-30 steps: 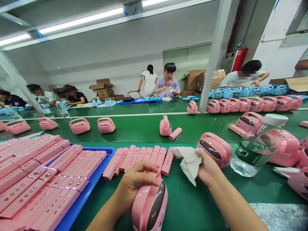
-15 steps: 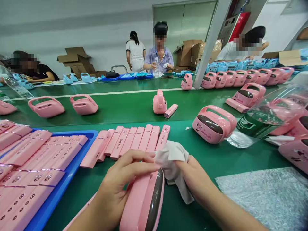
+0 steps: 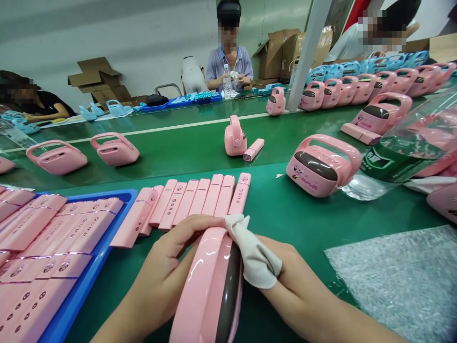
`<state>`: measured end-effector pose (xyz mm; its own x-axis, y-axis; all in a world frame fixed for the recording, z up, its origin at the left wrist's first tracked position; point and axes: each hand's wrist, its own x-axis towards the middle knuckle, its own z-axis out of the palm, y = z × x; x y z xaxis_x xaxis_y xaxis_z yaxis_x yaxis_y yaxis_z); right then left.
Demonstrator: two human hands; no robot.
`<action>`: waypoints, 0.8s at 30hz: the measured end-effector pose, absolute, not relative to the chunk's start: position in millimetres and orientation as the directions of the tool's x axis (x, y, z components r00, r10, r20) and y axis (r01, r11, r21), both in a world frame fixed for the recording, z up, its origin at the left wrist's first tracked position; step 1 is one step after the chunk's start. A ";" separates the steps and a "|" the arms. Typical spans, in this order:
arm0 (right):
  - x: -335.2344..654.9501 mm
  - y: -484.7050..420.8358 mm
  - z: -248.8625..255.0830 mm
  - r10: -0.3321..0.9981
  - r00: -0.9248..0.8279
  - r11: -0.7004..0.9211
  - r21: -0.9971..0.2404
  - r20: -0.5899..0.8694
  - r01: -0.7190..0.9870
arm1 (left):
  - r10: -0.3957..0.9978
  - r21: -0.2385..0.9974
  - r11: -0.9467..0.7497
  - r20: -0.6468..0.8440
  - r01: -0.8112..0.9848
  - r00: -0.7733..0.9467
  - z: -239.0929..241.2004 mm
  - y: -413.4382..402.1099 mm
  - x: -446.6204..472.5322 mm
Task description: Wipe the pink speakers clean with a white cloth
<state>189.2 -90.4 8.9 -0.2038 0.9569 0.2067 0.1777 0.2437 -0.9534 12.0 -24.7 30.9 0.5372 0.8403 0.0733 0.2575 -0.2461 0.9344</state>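
Your left hand [image 3: 167, 276] grips the pink speaker [image 3: 210, 295]; your right hand [image 3: 293, 281] presses a white cloth [image 3: 255, 257] against it.

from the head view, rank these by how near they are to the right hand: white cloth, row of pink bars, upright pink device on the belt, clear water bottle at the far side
1. white cloth, held in the right hand.
2. row of pink bars, just ahead, to its left.
3. upright pink device, farther out on the green belt.
4. clear water bottle, farthest, beyond the belt, in front of a seated person.
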 end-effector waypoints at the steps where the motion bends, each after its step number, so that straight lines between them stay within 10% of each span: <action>1: 189.3 -90.4 9.5 0.954 -0.206 0.258 -0.946 0.217 0.196 | 0.842 0.933 -0.241 0.063 0.268 0.536 31.9 -24.7 13.0; 13: 196.9 -94.1 15.0 0.873 -0.287 0.481 -0.786 0.394 0.387 | 0.853 0.945 -0.207 0.048 0.254 0.520 33.9 -24.3 14.9; 19: 186.4 -93.8 10.3 0.593 -0.529 0.802 -0.501 0.608 0.324 | 0.844 0.968 -0.119 -0.017 0.219 0.536 32.2 -19.4 9.0; 24: 192.4 -88.5 -0.3 0.751 -0.464 0.640 -0.691 0.470 0.336 | 0.821 0.971 -0.157 0.028 0.178 0.570 34.1 -13.5 5.6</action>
<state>192.4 -88.5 -0.3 -0.4635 0.7512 0.4700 0.3359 0.6398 -0.6912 5.6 -13.5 34.1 0.5705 0.8208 0.0280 0.1784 -0.1571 0.9713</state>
